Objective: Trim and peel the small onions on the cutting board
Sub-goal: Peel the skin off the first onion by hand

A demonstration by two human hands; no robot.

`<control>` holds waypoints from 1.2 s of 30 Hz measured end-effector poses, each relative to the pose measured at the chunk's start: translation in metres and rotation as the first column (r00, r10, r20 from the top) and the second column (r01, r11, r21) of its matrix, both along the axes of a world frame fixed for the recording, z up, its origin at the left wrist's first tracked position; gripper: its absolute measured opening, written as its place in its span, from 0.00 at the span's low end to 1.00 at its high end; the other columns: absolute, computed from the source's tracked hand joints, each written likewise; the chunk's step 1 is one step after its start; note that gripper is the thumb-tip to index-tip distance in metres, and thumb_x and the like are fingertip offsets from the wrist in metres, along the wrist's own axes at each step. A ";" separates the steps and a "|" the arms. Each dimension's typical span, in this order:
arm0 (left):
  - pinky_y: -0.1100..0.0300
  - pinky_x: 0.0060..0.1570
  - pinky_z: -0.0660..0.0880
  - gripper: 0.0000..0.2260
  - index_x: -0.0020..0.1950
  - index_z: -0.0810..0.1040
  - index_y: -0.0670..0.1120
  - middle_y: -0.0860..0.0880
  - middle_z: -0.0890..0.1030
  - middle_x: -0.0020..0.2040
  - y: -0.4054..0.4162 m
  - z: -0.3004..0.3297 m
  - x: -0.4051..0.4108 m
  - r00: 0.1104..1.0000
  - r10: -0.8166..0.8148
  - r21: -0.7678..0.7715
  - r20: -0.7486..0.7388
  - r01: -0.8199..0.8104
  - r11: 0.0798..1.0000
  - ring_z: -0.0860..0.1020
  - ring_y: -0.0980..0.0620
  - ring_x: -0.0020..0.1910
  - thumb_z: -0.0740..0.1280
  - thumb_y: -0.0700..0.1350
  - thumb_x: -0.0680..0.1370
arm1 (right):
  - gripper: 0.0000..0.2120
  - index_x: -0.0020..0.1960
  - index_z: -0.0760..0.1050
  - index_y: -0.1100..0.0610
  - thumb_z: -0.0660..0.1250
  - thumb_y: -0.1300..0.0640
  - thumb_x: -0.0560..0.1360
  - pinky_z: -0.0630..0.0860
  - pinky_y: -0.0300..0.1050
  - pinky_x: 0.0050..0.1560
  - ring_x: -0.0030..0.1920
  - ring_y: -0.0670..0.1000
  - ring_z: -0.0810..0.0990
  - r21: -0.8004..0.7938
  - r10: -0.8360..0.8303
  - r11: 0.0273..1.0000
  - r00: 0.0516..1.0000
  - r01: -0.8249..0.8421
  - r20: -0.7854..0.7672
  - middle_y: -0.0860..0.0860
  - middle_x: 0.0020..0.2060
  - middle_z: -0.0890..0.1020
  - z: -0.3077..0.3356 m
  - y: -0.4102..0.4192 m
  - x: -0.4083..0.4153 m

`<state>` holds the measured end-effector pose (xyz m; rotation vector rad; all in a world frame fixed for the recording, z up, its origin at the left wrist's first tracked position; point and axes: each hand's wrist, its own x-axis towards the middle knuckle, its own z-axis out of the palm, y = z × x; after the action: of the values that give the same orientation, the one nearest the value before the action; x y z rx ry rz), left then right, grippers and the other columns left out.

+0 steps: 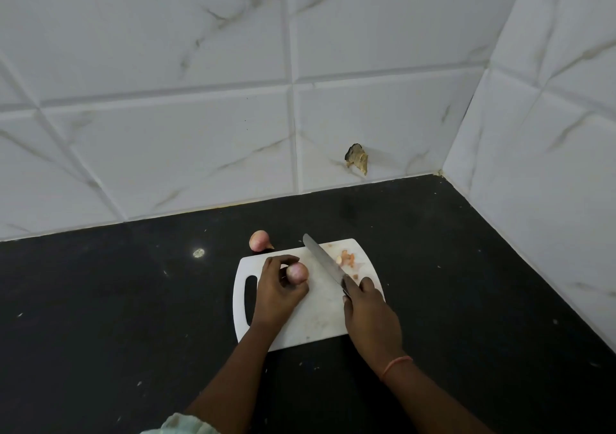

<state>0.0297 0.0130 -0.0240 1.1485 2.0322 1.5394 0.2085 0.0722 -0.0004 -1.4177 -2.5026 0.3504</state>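
Note:
A white cutting board (320,317) with a handle slot at its left lies on the black counter. My left hand (276,292) holds a small pink onion (297,272) just above the board's left part. My right hand (370,313) grips the handle of a knife (325,260), whose blade points up and left over the board, to the right of the held onion and apart from it. A second small onion (259,241) rests on the counter just beyond the board's far left corner. Several bits of onion skin and trimmings (346,259) lie on the board's far right part.
The black counter (133,300) runs left and right of the board, speckled with small crumbs. White marble-look tiled walls (200,133) meet in a corner at the back right. A broken hole in the tile (357,158) sits just above the counter.

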 end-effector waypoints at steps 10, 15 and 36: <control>0.53 0.55 0.79 0.20 0.55 0.75 0.55 0.55 0.80 0.53 -0.001 -0.002 -0.003 1.000 -0.024 0.007 0.013 0.024 1.000 0.81 0.54 0.54 0.76 0.38 0.69 | 0.09 0.54 0.78 0.50 0.68 0.51 0.74 0.76 0.47 0.45 0.48 0.51 0.76 0.094 0.083 0.994 0.971 -0.063 -0.224 0.48 0.48 0.78 -0.009 0.007 -0.024; 0.55 0.53 0.79 0.14 0.54 0.77 0.50 0.53 0.82 0.51 0.001 0.000 0.002 0.998 -0.040 0.005 0.040 0.039 0.999 0.81 0.57 0.51 0.75 0.40 0.72 | 0.11 0.56 0.74 0.47 0.68 0.46 0.75 0.72 0.31 0.49 0.50 0.40 0.75 -0.264 0.060 0.934 0.833 -0.242 -0.550 0.40 0.50 0.76 0.008 0.006 -0.063; 0.58 0.54 0.79 0.19 0.53 0.76 0.51 0.54 0.82 0.51 0.001 -0.001 0.001 0.996 -0.063 0.002 0.063 0.063 0.998 0.82 0.55 0.51 0.80 0.43 0.68 | 0.06 0.40 0.76 0.55 0.71 0.63 0.72 0.75 0.43 0.43 0.39 0.46 0.78 -0.119 -0.082 0.993 0.813 0.016 -0.577 0.46 0.36 0.79 0.004 0.038 -0.041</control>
<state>0.0311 0.0142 -0.0250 1.1386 1.9373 1.5253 0.1676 0.1099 0.0031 -1.1729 -1.9615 0.7897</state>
